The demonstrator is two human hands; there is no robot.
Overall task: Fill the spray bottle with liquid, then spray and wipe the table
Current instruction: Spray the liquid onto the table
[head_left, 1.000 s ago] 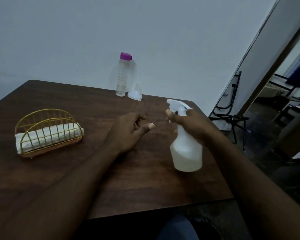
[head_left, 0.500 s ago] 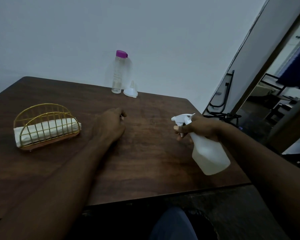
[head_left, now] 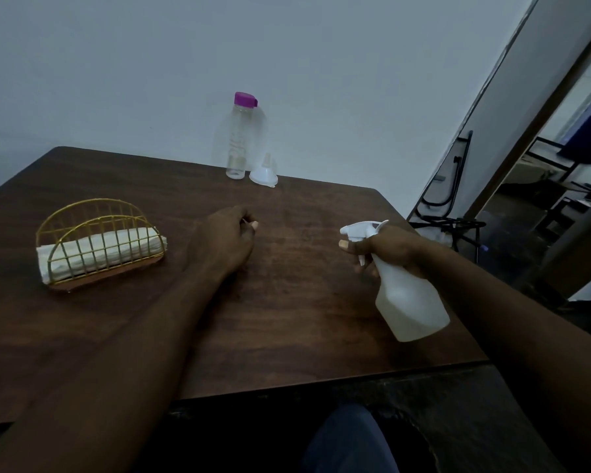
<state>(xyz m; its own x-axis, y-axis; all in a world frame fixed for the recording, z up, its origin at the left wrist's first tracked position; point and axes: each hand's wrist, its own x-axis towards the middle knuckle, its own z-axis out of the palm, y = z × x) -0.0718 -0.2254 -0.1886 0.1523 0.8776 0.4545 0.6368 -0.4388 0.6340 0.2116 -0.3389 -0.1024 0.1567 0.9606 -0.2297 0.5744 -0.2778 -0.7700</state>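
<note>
The spray bottle (head_left: 411, 302) is being held in the right part of the frame, above the right side of the dark wooden table (head_left: 287, 319), and no part of it is seen touching the wood. It is being gripped at its neck by the right hand (head_left: 389, 249), whose fingers are being wrapped closely round it just behind the white spray head. One fingertip is being stretched forward under the nozzle, and the trigger is showing just below this finger. The bottle is being tilted: the nozzle is being pointed toward the left of the frame, while the white body is hanging out below the hand, toward the lower right. The left hand (head_left: 224, 237) is being rested on the table near the middle of the frame, well apart from the bottle, with its fingers curled in and nothing seen inside them. At the far edge of the table, in the upper middle, a clear bottle with a purple cap (head_left: 238, 141) is standing upright, and a small white funnel (head_left: 264, 172) is lying just beside it on the right. At the left, a folded white cloth (head_left: 99, 250) is being kept inside a golden wire holder (head_left: 96, 213).
</note>
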